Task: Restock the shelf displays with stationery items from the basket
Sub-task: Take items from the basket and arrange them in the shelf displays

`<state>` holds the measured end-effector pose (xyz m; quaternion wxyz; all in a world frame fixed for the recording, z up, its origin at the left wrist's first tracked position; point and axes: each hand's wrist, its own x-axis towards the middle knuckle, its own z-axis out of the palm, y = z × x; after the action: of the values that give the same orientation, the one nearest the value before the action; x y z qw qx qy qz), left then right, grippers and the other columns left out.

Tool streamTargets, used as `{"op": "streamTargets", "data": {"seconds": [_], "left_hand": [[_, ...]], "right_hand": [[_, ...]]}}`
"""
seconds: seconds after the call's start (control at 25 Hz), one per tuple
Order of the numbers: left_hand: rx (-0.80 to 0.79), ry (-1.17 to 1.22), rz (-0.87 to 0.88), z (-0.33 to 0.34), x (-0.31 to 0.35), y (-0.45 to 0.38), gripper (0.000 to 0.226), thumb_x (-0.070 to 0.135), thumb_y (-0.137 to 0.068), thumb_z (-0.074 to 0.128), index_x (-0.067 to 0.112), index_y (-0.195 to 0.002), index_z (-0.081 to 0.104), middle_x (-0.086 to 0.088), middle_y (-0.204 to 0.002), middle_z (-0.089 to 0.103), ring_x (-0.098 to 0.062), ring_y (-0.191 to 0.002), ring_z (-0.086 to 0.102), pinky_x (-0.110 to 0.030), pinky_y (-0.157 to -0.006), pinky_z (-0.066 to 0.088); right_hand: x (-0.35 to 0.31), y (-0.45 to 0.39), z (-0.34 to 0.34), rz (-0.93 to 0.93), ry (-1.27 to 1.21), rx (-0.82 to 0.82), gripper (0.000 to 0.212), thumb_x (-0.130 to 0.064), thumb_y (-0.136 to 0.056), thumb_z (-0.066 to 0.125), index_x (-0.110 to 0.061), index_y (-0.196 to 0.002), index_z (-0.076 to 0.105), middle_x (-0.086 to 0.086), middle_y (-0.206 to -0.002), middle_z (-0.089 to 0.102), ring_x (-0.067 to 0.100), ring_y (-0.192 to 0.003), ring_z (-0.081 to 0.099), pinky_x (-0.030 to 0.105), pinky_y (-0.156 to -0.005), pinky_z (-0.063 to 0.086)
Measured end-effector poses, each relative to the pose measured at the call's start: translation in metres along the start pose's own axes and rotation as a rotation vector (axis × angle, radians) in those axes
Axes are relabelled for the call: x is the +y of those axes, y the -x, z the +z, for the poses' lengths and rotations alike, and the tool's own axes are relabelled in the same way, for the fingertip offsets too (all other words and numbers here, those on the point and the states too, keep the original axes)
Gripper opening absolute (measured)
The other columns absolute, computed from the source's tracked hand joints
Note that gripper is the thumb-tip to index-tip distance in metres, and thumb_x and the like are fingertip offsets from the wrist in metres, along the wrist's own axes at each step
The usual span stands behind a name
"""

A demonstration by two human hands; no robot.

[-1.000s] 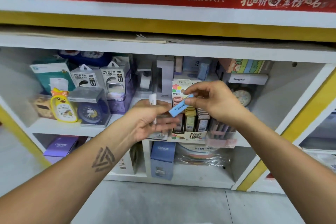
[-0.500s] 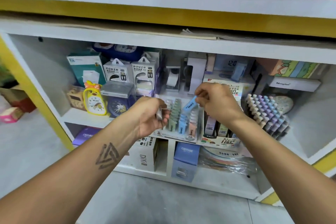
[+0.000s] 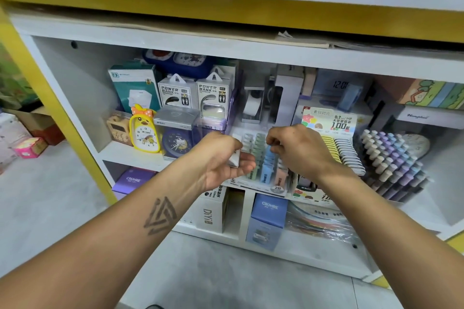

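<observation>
A display tray of small pastel lead cases (image 3: pixel 259 158) in white, green, blue and pink rows stands on the shelf edge. My left hand (image 3: pixel 221 158) holds a small white case (image 3: pixel 236 158) in its curled fingers just left of the tray. My right hand (image 3: pixel 298 150) is over the tray with its fingers pinched together at the top of the blue row (image 3: pixel 268 163). What it pinches is hidden by the fingers. No basket is in view.
Beside the tray stand a yellow-and-grey lead display box (image 3: pixel 336 138), a rack of pastel pens (image 3: pixel 391 160), power bank boxes (image 3: pixel 195 93), a yellow duck clock (image 3: pixel 144 130) and a blue alarm clock (image 3: pixel 175 143). CRUHRE boxes (image 3: pixel 268 221) sit on the lower shelf. Grey floor lies below.
The view has shifted closer and leftward. My right hand lowered the blue case into the blue row, where it no longer shows. My left hand stayed beside the tray with the white case.
</observation>
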<state>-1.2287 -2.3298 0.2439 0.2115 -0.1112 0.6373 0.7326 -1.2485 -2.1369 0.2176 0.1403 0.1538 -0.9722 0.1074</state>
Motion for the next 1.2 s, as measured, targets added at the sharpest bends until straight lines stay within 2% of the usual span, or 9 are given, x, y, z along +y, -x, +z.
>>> {"op": "streamTargets", "data": {"seconds": [0.2,0.44,0.56,0.64,0.72,0.84,0.92,1.08,1.2], "left_hand": [[-0.008,0.036,-0.016,-0.001,-0.001,-0.001,0.015,0.001,-0.099,0.046,-0.003,-0.101,0.061,-0.017,-0.079,0.062,-0.025,-0.066,0.063,-0.036,-0.063,0.062],[-0.038,0.051,-0.045,-0.002,-0.001,-0.001,0.022,0.002,-0.097,0.045,0.001,-0.104,0.066,-0.012,-0.087,0.064,-0.019,-0.072,0.06,-0.032,-0.065,0.055],[-0.011,0.081,0.012,0.001,0.0,-0.003,0.02,0.0,-0.094,0.054,0.009,-0.104,0.068,-0.009,-0.091,0.071,-0.02,-0.083,0.064,-0.035,-0.07,0.05],[0.03,0.138,0.071,0.003,0.003,-0.004,0.017,0.001,-0.092,0.062,0.015,-0.097,0.07,-0.005,-0.087,0.074,-0.018,-0.086,0.066,-0.034,-0.075,0.046],[0.039,0.209,0.118,0.005,0.005,-0.005,0.018,0.003,-0.09,0.065,0.014,-0.103,0.072,-0.003,-0.089,0.075,-0.015,-0.086,0.067,-0.029,-0.073,0.045],[0.057,0.331,0.161,0.007,0.006,-0.007,0.028,-0.002,-0.089,0.066,0.007,-0.116,0.07,-0.01,-0.101,0.075,-0.016,-0.085,0.069,-0.025,-0.069,0.047],[0.075,0.332,0.162,0.005,0.005,-0.008,0.031,-0.007,-0.087,0.065,0.0,-0.116,0.067,-0.013,-0.097,0.074,-0.017,-0.079,0.068,-0.025,-0.067,0.051],[0.147,0.065,0.18,-0.005,-0.001,-0.014,0.027,-0.011,-0.085,0.061,-0.003,-0.109,0.068,-0.019,-0.106,0.073,-0.024,-0.086,0.068,-0.032,-0.076,0.058],[0.207,-0.807,0.385,-0.012,-0.008,-0.013,0.038,0.007,-0.088,0.06,0.013,-0.126,0.063,-0.005,-0.125,0.067,-0.025,-0.11,0.063,-0.029,-0.092,0.051]], "right_hand": [[0.002,0.001,-0.002,0.025,0.046,-0.016,0.011,-0.012,-0.089,0.065,-0.022,-0.086,0.064,-0.003,-0.081,0.068,0.023,-0.076,0.063,0.036,-0.064,0.052],[-0.008,0.0,-0.001,-0.009,0.082,-0.133,0.025,-0.016,-0.097,0.057,-0.025,-0.113,0.073,-0.004,-0.114,0.069,0.02,-0.106,0.061,0.036,-0.086,0.054],[-0.015,-0.003,-0.011,0.14,-0.302,-0.081,0.022,-0.014,-0.095,0.062,-0.022,-0.113,0.072,-0.004,-0.108,0.072,0.016,-0.099,0.065,0.031,-0.089,0.053],[-0.022,-0.003,-0.02,0.264,-0.855,-0.181,0.022,-0.003,-0.089,0.068,-0.013,-0.108,0.068,0.005,-0.092,0.077,0.022,-0.091,0.074,0.035,-0.087,0.058],[-0.028,0.0,-0.024,0.314,-1.276,-0.281,0.032,0.006,-0.084,0.072,-0.004,-0.113,0.061,0.017,-0.093,0.077,0.031,-0.091,0.075,0.037,-0.084,0.061],[-0.028,0.002,-0.024,0.35,-1.375,-0.217,0.033,0.01,-0.083,0.071,0.001,-0.113,0.063,0.022,-0.095,0.075,0.032,-0.09,0.075,0.03,-0.077,0.061],[-0.024,0.0,-0.023,0.375,-1.343,-0.135,0.024,0.009,-0.085,0.07,0.0,-0.107,0.069,0.021,-0.093,0.075,0.028,-0.086,0.074,0.026,-0.074,0.06],[-0.017,-0.006,-0.019,0.45,-1.209,0.031,0.022,0.003,-0.087,0.069,-0.016,-0.091,0.079,0.009,-0.087,0.077,0.021,-0.079,0.071,0.025,-0.073,0.058],[-0.01,-0.018,-0.014,0.458,-0.845,0.229,0.022,-0.005,-0.09,0.068,-0.023,-0.098,0.079,-0.006,-0.084,0.075,0.024,-0.076,0.07,0.035,-0.072,0.06]]}}
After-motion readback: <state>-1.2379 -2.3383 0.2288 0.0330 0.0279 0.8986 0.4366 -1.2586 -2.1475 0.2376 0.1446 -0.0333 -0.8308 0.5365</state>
